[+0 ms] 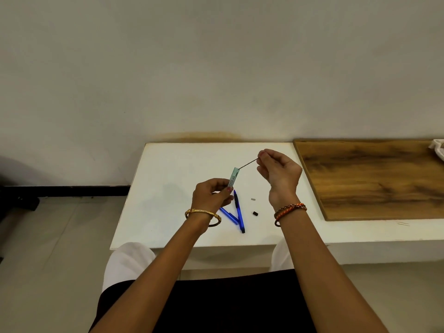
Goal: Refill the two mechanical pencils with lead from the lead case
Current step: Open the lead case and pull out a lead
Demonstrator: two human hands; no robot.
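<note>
My left hand [212, 195] grips the lower end of a pale green lead case [233, 176], tilted up and to the right above the white table [168, 188]. A thin dark lead [247, 163] sticks out of the case's top, and my right hand [278, 174] pinches its far end between thumb and fingertip. Two blue mechanical pencils lie below my hands in a V: one [239, 210] runs nearly upright, the other [228, 215] slants left and is partly hidden by my left hand. Beside them lie a small black cap [255, 213] and a tiny grey piece [253, 199].
A brown wooden board [374, 179] lies on the table to the right, with a white cloth [438, 149] at its far right corner. The wall stands right behind the table. My knees sit under the table's front edge, and grey floor lies to the left.
</note>
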